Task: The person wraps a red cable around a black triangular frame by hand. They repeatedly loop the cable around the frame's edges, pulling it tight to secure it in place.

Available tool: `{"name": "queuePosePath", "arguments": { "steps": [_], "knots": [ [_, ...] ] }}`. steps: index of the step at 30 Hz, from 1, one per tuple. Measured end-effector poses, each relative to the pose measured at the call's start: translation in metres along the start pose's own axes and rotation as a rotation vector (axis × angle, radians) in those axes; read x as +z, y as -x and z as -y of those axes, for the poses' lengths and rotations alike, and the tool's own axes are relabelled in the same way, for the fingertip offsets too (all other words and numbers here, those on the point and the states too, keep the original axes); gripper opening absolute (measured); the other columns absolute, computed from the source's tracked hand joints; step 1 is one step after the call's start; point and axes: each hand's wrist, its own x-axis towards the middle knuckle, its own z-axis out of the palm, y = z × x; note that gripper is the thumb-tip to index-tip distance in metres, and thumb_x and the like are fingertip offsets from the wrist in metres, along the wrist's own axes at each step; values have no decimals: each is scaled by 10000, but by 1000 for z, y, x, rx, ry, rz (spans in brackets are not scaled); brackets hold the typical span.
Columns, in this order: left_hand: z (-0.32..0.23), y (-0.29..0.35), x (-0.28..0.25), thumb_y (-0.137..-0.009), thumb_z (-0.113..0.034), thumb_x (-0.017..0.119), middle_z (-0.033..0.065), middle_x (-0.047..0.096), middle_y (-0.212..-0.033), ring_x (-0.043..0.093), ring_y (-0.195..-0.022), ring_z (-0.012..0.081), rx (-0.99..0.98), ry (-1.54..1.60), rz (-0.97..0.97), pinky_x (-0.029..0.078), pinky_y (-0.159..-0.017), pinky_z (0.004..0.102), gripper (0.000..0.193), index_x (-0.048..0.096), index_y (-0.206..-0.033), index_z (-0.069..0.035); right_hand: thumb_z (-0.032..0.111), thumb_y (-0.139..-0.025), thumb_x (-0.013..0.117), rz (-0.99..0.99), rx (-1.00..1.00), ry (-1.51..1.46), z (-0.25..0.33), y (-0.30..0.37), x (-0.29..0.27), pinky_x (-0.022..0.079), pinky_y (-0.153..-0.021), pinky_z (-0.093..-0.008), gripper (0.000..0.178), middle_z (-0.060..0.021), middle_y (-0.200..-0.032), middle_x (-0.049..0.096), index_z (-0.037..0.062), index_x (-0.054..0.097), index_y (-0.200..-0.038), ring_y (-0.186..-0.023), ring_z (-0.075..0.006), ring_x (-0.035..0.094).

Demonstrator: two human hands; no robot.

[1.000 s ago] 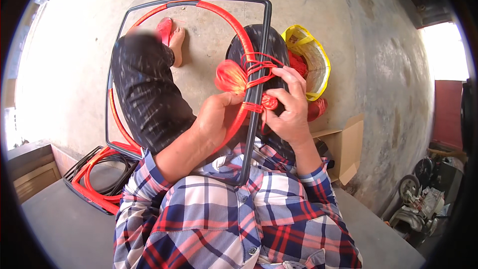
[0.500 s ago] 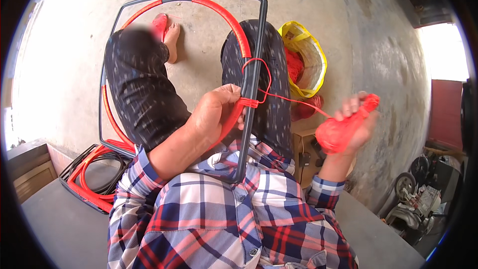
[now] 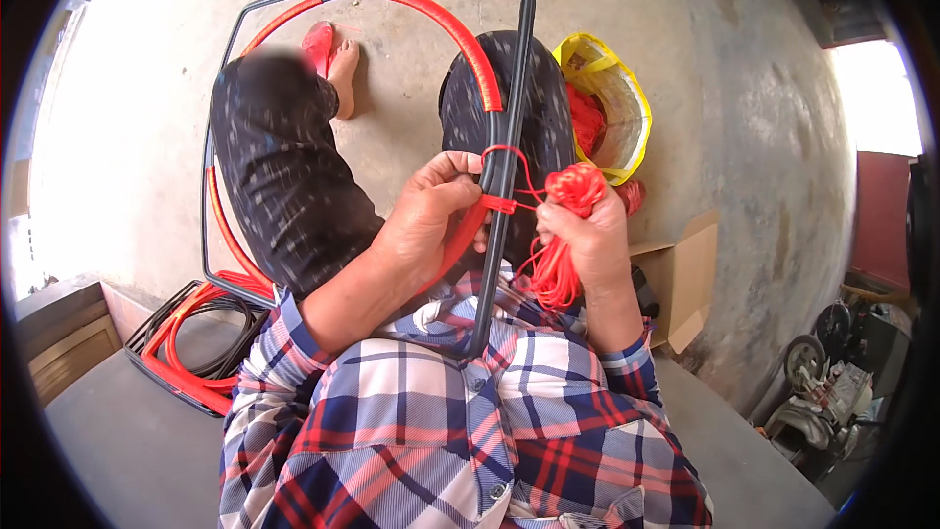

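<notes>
Across my lap stands a black rectangular frame (image 3: 527,29) with a round hoop (image 3: 446,24) inside it, partly wrapped in red cord. My left hand (image 3: 431,211) pinches the hoop beside the frame's right bar, where a few red turns bind hoop and bar together. Just to the right, my right hand (image 3: 587,235) is closed around a bundle of red cord (image 3: 576,188), its loose loops hanging below the fist. A strand runs from the bundle to the binding, and a slack loop of it curves above around the bar.
Right of my knee is a yellow-rimmed bag (image 3: 627,127) with red cord in it. An open cardboard box (image 3: 685,279) lies nearer. More red and black frames (image 3: 186,353) rest on the grey bench at left. Machine parts (image 3: 818,392) stand at far right.
My right hand has swung left with the cord bundle, close to the frame's right bar. The strand, stretched before, is now short and slack. My left hand keeps its place on the hoop.
</notes>
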Motion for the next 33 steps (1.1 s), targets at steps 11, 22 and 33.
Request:
{"name": "queuePosePath", "arguments": {
  "steps": [11, 22, 33],
  "knots": [
    [-10, 3, 3, -932, -55, 500, 53, 622, -839, 588, -564, 140, -22, 3, 4, 536, -529, 287, 220, 557, -1145, -68, 74, -902, 622, -743, -337, -87, 29, 28, -196, 407, -455, -242, 133, -21, -746, 589, 43, 601, -1029, -514, -91, 489],
    [1, 6, -5, -896, 32, 604, 69, 651, -858, 625, -641, 148, 13, -30, 67, 554, -549, 281, 111, 556, -954, -49, 57, -885, 691, 34, -271, 440, 9, -3, -5, 470, -558, -228, 118, -9, -727, 606, 42, 596, -953, -585, -80, 564],
    [2, 2, -6, -908, 2, 621, 96, 632, -811, 616, -617, 188, -27, -46, -13, 532, -570, 305, 94, 545, -941, -42, -8, -828, 628, 46, -166, -241, 34, 24, -30, 397, -426, -264, 203, -54, -680, 540, 31, 525, -999, -450, -107, 470]
  ]
}}
